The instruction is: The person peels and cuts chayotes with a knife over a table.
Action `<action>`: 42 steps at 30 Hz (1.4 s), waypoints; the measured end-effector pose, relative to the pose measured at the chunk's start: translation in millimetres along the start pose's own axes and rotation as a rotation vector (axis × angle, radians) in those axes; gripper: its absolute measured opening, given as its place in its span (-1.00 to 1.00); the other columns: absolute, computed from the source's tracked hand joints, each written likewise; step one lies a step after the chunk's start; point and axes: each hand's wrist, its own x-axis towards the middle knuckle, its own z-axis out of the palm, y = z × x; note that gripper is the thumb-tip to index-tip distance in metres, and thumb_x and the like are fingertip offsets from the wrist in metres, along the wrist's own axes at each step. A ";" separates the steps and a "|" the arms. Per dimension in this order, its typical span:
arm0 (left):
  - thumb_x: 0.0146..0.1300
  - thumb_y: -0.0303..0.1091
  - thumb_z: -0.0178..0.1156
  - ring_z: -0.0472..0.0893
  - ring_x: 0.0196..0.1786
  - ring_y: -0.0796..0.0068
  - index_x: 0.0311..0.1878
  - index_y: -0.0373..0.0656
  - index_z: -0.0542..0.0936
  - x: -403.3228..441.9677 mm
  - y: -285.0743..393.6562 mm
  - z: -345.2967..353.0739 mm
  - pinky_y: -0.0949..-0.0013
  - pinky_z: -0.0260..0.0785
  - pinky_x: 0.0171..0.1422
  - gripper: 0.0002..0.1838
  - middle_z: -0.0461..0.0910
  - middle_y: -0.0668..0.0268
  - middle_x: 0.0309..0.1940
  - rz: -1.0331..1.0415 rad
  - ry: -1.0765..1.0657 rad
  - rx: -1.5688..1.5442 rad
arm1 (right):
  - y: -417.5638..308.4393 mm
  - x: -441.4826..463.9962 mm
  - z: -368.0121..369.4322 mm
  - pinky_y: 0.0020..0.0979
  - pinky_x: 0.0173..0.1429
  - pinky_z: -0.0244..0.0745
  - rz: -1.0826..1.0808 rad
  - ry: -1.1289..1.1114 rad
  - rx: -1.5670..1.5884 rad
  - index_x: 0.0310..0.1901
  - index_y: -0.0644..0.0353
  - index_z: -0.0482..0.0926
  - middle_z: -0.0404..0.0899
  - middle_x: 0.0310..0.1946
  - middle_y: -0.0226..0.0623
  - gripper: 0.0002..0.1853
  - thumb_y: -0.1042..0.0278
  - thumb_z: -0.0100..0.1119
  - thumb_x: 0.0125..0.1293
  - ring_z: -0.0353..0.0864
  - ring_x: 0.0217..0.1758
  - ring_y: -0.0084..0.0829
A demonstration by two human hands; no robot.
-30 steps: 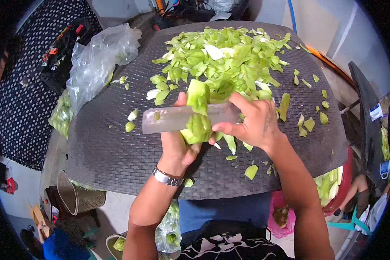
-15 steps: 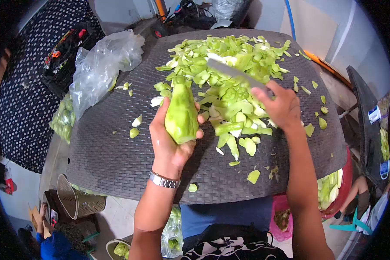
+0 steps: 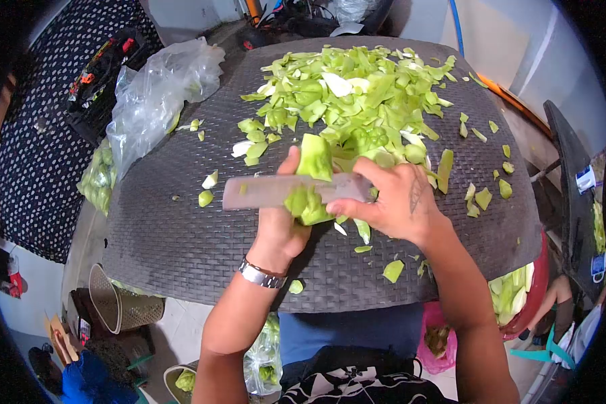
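My left hand (image 3: 281, 232), with a metal watch at the wrist, is closed around a pale green chayote (image 3: 314, 156) above the near middle of the table. In my right hand (image 3: 402, 202) is a knife (image 3: 259, 192) with a broad, flat blade. The blade lies across the chayote and hides its middle and part of my left fingers. Its handle is mostly covered by my right fingers. Just beyond both hands spreads a large heap of green peelings (image 3: 357, 87).
The dark woven-pattern table (image 3: 161, 236) also carries scattered peel bits and a clear plastic bag (image 3: 165, 94) at left. A perforated basket (image 3: 124, 303) stands below left. At lower right are a pink bag (image 3: 438, 343) and a red tub (image 3: 535, 289) of peeled pieces. Another person (image 3: 91, 377) is at lower left.
The knife has come down from above the heap, to the left and nearer, onto the chayote. My left hand has turned and tilted the chayote.
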 end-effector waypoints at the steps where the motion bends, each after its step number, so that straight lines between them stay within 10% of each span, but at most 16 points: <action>1: 0.61 0.19 -0.04 0.74 0.02 0.23 0.31 -0.10 0.57 0.3 -1.4 2.0 0.03 0.65 0.04 -0.42 0.71 0.17 0.06 -0.010 0.018 0.038 | 0.9 1.1 0.2 -0.14 -0.34 0.60 0.016 0.022 -0.006 -0.21 0.12 0.62 0.66 -0.55 -0.18 -0.36 -0.39 0.50 0.12 0.76 -0.46 -0.07; 8: 0.61 0.19 -0.08 0.74 -0.23 0.22 0.24 -0.14 0.57 -7.6 -0.4 18.5 0.20 0.64 -0.33 -0.42 0.72 0.17 -0.11 -0.153 -0.008 0.082 | 65.4 9.6 -10.7 -0.06 -0.31 0.62 0.430 0.211 -0.042 -0.26 0.18 0.60 0.65 -0.60 -0.11 -0.29 -0.50 0.28 0.28 0.71 -0.53 -0.05; 14: 0.54 0.11 0.09 0.72 -0.30 0.17 0.18 -0.16 0.58 -4.0 9.1 13.3 0.32 0.57 -0.43 -0.50 0.70 0.12 -0.17 -0.060 0.092 -0.033 | 35.3 14.3 -38.6 -0.09 -0.26 0.54 0.927 -0.215 0.824 -0.36 0.32 0.60 0.60 -0.56 -0.03 -0.30 -0.36 0.25 0.41 0.55 -0.54 -0.14; 15: 0.54 0.10 0.09 0.72 -0.30 0.17 0.18 -0.16 0.58 -1.4 9.3 7.3 0.33 0.56 -0.44 -0.50 0.70 0.12 -0.17 -0.056 0.066 -0.039 | 24.9 11.2 -22.7 -0.10 -0.30 0.52 0.602 0.097 0.283 -0.37 0.30 0.59 0.59 -0.59 -0.03 -0.33 -0.33 0.27 0.41 0.61 -0.52 -0.12; 21: 0.51 0.12 0.08 0.72 -0.08 0.29 0.08 -0.14 0.61 -1.8 7.0 6.3 0.18 0.59 0.16 -0.52 0.71 0.20 -0.15 -0.051 0.052 -0.192 | -18.4 -4.0 -8.7 -0.16 -0.37 0.58 -0.049 -0.078 0.193 -0.20 0.19 0.61 0.59 -0.63 -0.15 -0.36 -0.35 0.49 0.18 0.68 -0.57 -0.08; 24: 0.52 0.12 0.07 0.72 -0.07 0.30 0.07 -0.14 0.62 0.9 5.0 1.6 0.17 0.60 0.14 -0.52 0.71 0.21 -0.14 -0.071 0.009 -0.219 | -26.2 -2.9 4.9 -0.18 -0.35 0.63 -0.165 0.057 0.172 -0.22 0.17 0.62 0.61 -0.63 -0.21 -0.29 -0.42 0.55 0.05 0.76 -0.48 -0.07; 39: 0.57 0.12 -0.01 0.70 0.09 0.23 0.29 -0.07 0.56 -5.3 11.2 -8.8 0.11 0.62 0.17 -0.48 0.68 0.12 0.08 0.094 -0.168 -0.195 | 17.7 5.1 7.0 -0.14 -0.47 0.61 0.030 0.162 -0.003 -0.25 0.08 0.61 0.60 -0.68 -0.20 -0.33 -0.49 0.43 0.13 0.72 -0.59 -0.10; 42: 0.57 0.16 -0.02 0.70 0.10 0.25 0.28 -0.08 0.57 -2.2 9.0 -2.4 0.14 0.64 0.12 -0.46 0.69 0.13 0.06 0.053 0.100 -0.161 | 4.0 0.9 13.6 -0.13 -0.46 0.61 -0.060 0.197 0.139 -0.25 0.08 0.61 0.61 -0.66 -0.22 -0.32 -0.50 0.44 0.12 0.73 -0.58 -0.10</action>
